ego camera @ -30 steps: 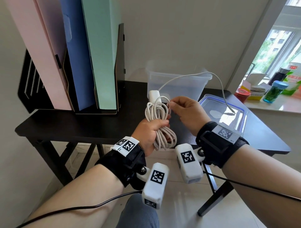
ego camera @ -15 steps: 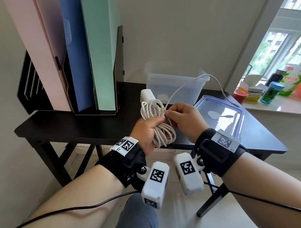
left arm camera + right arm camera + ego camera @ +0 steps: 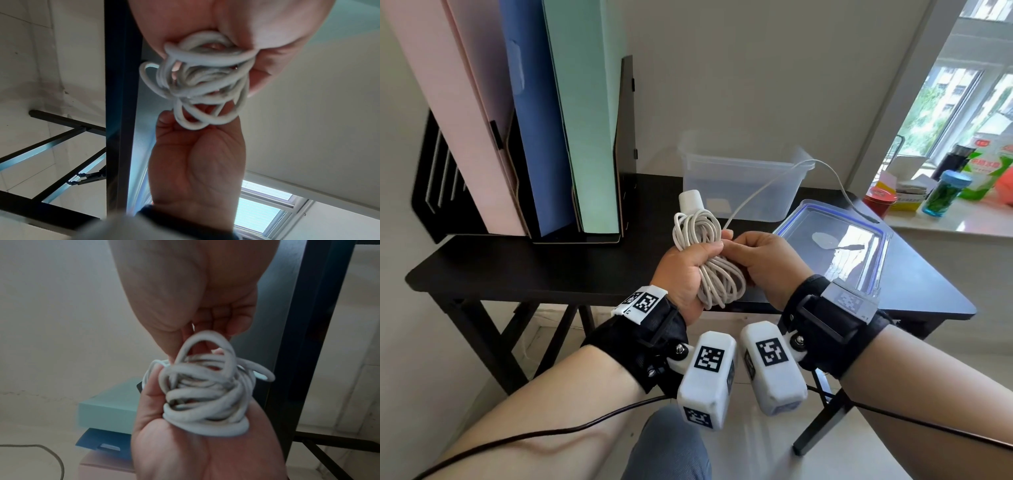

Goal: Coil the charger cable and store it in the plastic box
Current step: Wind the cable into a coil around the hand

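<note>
My left hand [image 3: 688,274] grips a bundle of white charger cable [image 3: 702,240] in several loops, held upright above the table's front edge. The white charger plug [image 3: 691,202] sticks out at the top of the bundle. My right hand [image 3: 760,263] pinches the loose strand right beside the coil. That free strand [image 3: 763,186] runs up over the rim of the clear plastic box [image 3: 743,185] and down to its dark end on the lid [image 3: 839,253]. The wrist views show the coil [image 3: 205,84] [image 3: 207,394] between both hands.
The box stands at the back of the black table [image 3: 551,267]. Its blue-rimmed lid lies flat to the right. A black file rack [image 3: 571,120] with pink, blue and green folders fills the left. Bottles and tins [image 3: 945,192] sit on the windowsill at right.
My right hand has drawn in against the coil, shortening the free strand. The bundle has tilted left and dropped slightly.
</note>
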Tool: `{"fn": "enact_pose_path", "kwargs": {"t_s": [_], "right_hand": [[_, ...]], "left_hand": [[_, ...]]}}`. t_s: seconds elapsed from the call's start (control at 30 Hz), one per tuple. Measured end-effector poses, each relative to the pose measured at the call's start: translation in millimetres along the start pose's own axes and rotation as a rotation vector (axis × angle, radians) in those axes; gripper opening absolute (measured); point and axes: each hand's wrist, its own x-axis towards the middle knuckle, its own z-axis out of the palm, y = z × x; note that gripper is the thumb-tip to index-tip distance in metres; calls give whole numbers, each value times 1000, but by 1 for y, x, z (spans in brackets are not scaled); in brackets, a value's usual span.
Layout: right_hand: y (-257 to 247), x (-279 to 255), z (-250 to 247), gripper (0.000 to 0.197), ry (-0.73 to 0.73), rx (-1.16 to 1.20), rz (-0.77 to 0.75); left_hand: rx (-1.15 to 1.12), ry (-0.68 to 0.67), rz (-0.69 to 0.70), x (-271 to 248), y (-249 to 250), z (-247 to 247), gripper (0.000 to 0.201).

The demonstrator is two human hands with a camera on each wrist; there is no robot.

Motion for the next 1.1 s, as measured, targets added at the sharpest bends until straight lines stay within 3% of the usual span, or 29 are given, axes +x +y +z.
{"fn": "enact_pose_path", "kwargs": {"t_s": [0.2,0.33,0.53,0.67,0.73,0.83,1.0,1.1], "right_hand": [[7,-6,4,39,-79,-43,67],[8,-10,4,43,-68,57,93],[9,-15,-3,37,-131,95,15],[7,-16,-6,21,-256,23,-33],[7,-16,-6,29,-311,-47,-47],[9,-15,-8,25,-263,-279,-78],[11,-19,-6,6,-229,-414,-130],[14,-19,-6,11,-161,-496,-199]], "left_hand": [[-23,-66,5,2,2,1,45],[-93,-52,-8,3,7,5,44],[-121,-17,10,4,21,10,61],[-219,56,42,2,26,11,25],[-229,66,59,1,29,11,17],[-243,38,92,2,36,10,15],[-243,17,97,2,41,6,17],[-246,47,100,1,39,2,15]]}}
